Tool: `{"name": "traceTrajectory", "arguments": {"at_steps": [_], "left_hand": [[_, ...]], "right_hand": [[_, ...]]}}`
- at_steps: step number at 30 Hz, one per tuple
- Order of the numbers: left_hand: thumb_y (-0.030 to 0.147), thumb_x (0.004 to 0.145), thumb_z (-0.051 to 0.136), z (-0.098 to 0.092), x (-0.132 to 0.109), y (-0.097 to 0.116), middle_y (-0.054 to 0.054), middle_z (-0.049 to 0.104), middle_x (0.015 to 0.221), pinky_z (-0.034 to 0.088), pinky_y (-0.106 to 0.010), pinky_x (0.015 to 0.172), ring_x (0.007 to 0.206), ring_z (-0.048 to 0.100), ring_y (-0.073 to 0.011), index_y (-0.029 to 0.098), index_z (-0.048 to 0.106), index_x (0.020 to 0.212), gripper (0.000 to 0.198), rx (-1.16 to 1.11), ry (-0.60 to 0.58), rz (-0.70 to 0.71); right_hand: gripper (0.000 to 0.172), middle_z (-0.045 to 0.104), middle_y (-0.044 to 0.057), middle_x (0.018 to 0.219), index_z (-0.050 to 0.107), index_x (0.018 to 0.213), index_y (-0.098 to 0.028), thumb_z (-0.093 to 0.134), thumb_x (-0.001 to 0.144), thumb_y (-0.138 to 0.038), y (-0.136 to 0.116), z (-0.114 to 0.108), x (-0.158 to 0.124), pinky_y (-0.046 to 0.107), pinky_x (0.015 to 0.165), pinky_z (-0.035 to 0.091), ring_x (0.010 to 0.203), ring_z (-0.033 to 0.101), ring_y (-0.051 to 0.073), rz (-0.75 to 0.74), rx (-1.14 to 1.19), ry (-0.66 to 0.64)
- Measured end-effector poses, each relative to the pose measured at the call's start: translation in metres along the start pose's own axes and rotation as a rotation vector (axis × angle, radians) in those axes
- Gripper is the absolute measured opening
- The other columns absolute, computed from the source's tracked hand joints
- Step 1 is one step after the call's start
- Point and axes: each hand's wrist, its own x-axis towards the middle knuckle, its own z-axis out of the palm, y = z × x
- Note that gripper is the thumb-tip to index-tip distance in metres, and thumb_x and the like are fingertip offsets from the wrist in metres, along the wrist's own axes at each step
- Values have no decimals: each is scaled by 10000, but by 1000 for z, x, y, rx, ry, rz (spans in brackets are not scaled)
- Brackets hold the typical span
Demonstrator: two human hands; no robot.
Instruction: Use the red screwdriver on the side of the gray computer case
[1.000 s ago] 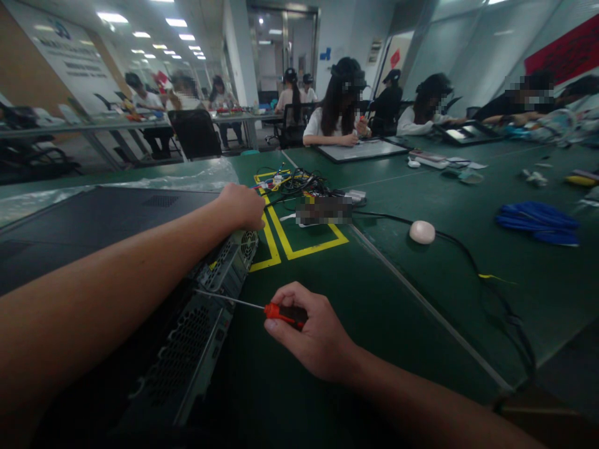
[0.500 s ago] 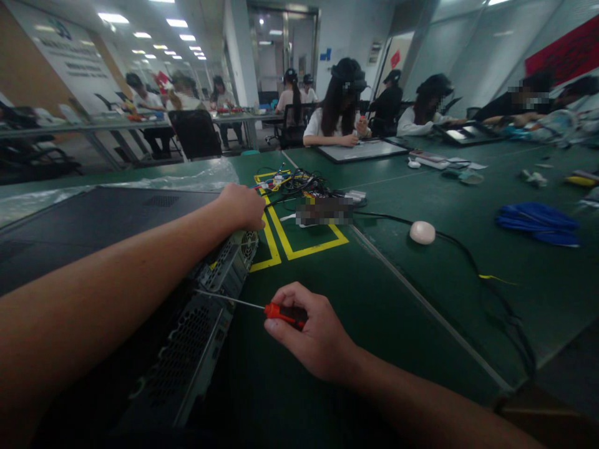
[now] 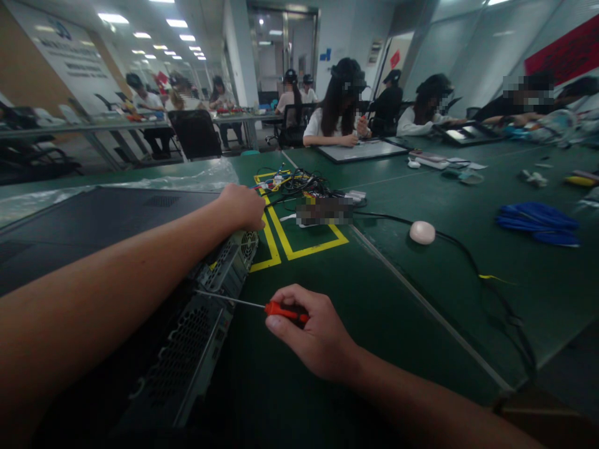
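Observation:
My right hand (image 3: pixel 313 330) is closed around the red and black handle of a screwdriver (image 3: pixel 286 313). Its thin metal shaft runs left to the back panel of a computer case (image 3: pixel 180 349), and the tip meets the panel near a slot, too small to make out a screw. The case lies on its side at the left, its perforated back facing right. My left hand (image 3: pixel 243 207) grips the far back corner of the case with curled fingers, just above the round fan grille (image 3: pixel 249 244). My left forearm crosses over the case and hides part of it.
Beyond the case, a tangle of black cables (image 3: pixel 304 182) lies by yellow tape (image 3: pixel 313 251) on the green table. Further right are a pale mouse-like object (image 3: pixel 422 232) on a black cord and a blue cloth bundle (image 3: pixel 537 221). Several people sit working across the table.
The screwdriver handle has turned slightly in my right hand, and the fingers have shifted a little. My left hand and the case have stayed in place.

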Motion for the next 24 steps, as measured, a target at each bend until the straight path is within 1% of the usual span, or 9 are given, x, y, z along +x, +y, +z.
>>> {"name": "traceTrajectory", "arguments": {"at_steps": [2,4,7,10,13,17,21,24], "left_hand": [[527,956,603,0,0,0,-232,795,1427,563,-506,1058,1306,721,-412,196,782,1450,622,-1,1,6],[525,962,593,0,1,0,-246,789,1431,566,-516,1058,1307,722,-421,180,776,1459,632,0,-1,11],[524,968,584,1,2,0,-249,787,1431,568,-516,1059,1309,722,-421,172,778,1456,632,10,-5,14],[518,964,591,0,1,0,-236,798,1415,568,-507,1058,1297,725,-410,178,778,1456,627,24,-9,6],[519,954,605,0,1,1,-215,809,1402,569,-498,1049,1281,726,-398,202,781,1453,617,25,-4,-4],[531,961,598,0,2,1,-223,800,1419,568,-495,1035,1286,722,-402,194,780,1451,622,20,-8,1],[520,968,596,0,1,0,-255,776,1448,563,-506,1045,1307,718,-421,157,765,1470,642,11,-8,12],[503,962,607,-1,0,1,-246,784,1441,559,-509,1057,1303,720,-418,167,770,1466,627,7,-5,6]], "right_hand": [[129,734,16,882,774,1017,-192,747,985,-314,0,0,0,322,751,485,787,658,178,-13,-15,11],[159,739,27,884,794,1005,-184,712,1018,-319,0,0,0,322,746,481,788,653,179,-21,-21,13],[185,745,32,899,791,1041,-181,676,1043,-326,1,2,1,316,731,482,787,656,177,-12,11,-7],[183,695,-8,841,737,1106,-193,746,987,-332,3,3,0,297,668,458,712,620,159,17,48,-18],[203,642,-42,795,678,1051,-207,806,908,-271,3,2,0,286,643,439,675,584,144,5,49,-17],[143,645,-39,792,665,1004,-211,777,918,-232,0,2,-1,289,659,448,687,590,144,-19,55,-30],[146,652,-32,806,668,1006,-211,783,920,-239,2,2,0,290,656,442,691,590,146,-15,57,-22],[149,659,-27,809,675,1019,-208,785,928,-251,3,2,-1,295,657,449,692,597,152,-12,57,-22]]}}
